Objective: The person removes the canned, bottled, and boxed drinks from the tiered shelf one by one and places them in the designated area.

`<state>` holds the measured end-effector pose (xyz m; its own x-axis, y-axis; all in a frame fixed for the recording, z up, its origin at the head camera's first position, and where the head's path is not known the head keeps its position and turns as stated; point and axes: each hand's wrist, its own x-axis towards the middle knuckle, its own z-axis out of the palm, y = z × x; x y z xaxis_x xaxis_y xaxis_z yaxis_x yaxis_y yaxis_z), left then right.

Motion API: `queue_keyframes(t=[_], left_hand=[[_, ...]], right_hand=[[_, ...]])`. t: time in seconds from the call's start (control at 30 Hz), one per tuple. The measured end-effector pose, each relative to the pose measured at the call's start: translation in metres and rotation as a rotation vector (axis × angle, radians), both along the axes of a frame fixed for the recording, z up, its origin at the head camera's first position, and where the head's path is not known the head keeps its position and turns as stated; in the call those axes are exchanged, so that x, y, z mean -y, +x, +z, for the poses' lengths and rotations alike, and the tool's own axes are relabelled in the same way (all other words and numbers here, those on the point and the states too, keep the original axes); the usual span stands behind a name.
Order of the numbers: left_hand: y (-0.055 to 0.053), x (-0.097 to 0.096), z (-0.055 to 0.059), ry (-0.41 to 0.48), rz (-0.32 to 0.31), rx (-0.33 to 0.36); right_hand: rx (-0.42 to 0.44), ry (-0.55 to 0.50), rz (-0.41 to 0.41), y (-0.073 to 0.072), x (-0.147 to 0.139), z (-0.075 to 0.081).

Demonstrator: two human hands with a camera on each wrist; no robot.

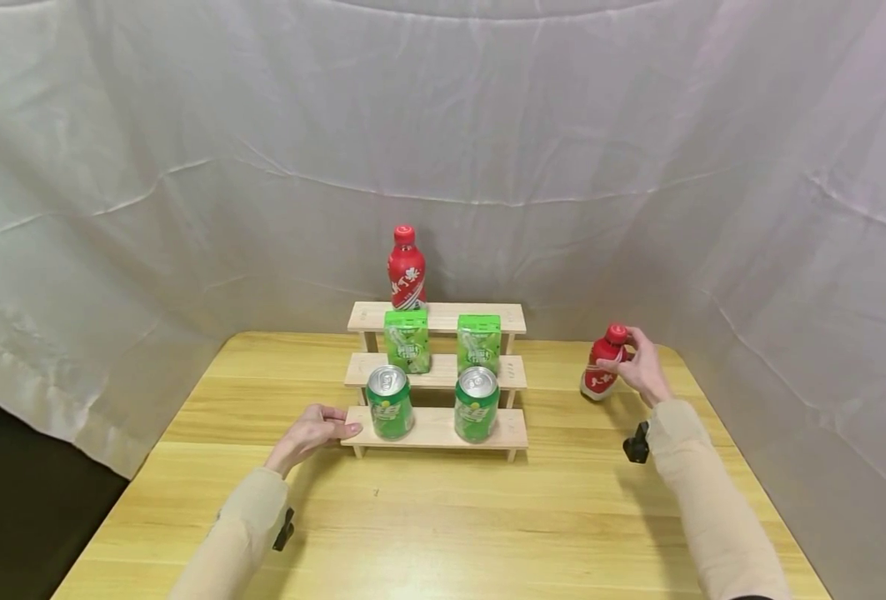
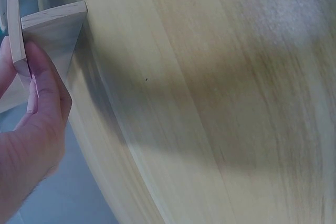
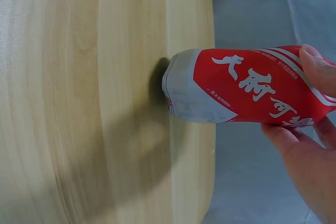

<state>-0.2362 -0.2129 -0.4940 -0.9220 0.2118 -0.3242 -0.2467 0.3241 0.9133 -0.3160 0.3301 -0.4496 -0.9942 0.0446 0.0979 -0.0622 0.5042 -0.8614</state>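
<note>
My right hand (image 1: 643,367) grips a red soda bottle (image 1: 600,372) around its upper part, at the right side of the table. The bottle leans, its base close over the wood in the right wrist view, where white lettering shows on the red label (image 3: 257,85). My left hand (image 1: 315,433) pinches the left end of the lowest step of a wooden three-step rack (image 1: 431,439), thumb on top and fingers beneath. In the left wrist view the board's end (image 2: 20,59) sits between thumb and fingers.
Another red bottle (image 1: 407,275) stands on the rack's top step, at the left. Two green drink cartons (image 1: 407,342) occupy the middle step, and two green cans (image 1: 390,408) the lowest. A grey curtain (image 1: 563,167) hangs behind and beside the wooden table (image 1: 443,517).
</note>
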Motion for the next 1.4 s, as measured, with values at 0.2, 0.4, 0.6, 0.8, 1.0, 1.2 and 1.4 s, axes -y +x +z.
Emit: queue_keyframes(t=[0.2,0.4,0.6,0.8,1.0,1.2,1.4], left_hand=[[-0.0021,0.001,-0.0032,0.0,0.002,0.005],[-0.002,0.0013,-0.0023,0.005,-0.003,-0.001],[-0.001,0.0008,-0.0015,0.0,0.004,-0.001],[-0.0015,0.0002,-0.0023,0.002,0.019,0.006],[0.0004,-0.0001,-0.0011,-0.015,0.017,0.008],[-0.0002,0.0012,-0.0011,-0.032,0.017,0.005],[-0.0008,0.0015,-0.0016,-0.03,0.014,0.004]], right_hand=[[-0.004,-0.001,-0.003,0.0017,-0.0011,-0.0034],[0.008,-0.002,-0.01,0.0026,-0.0029,-0.0065],[0.003,-0.005,-0.013,0.0039,-0.0033,-0.0079],[0.02,0.002,0.0,0.0043,-0.0042,-0.0079],[0.045,-0.003,0.007,0.003,-0.006,-0.0095],[0.076,-0.033,0.019,0.002,-0.0055,-0.0079],[0.04,-0.069,0.019,0.0016,-0.0015,-0.0026]])
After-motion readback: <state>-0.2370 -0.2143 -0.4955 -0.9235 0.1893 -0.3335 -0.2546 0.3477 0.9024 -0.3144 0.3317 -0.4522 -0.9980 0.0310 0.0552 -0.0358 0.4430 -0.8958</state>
